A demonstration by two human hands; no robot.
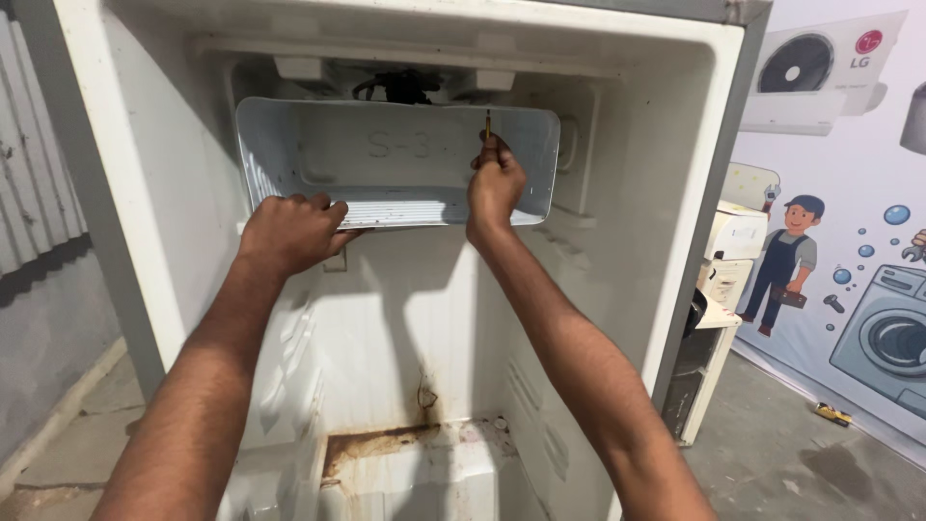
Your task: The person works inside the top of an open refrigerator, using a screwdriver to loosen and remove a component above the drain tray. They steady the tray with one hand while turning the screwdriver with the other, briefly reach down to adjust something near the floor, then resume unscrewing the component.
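I look into an empty white refrigerator cabinet [145, 193] with its door off. Near the top hangs a white plastic evaporator cover panel [386, 154], tilted forward. My left hand [289, 230] grips the panel's lower left edge. My right hand [495, 183] is closed around a thin screwdriver [488, 123], whose shaft points up against the panel's right half. Dark wiring [395, 87] shows above the panel.
Rust stains mark the cabinet floor [386, 444]. To the right stands a white appliance part [723, 260] before a wall poster [849, 212] with cartoon appliances. A small yellow tool [831, 414] lies on the grey concrete floor. Corrugated metal [34, 174] is at left.
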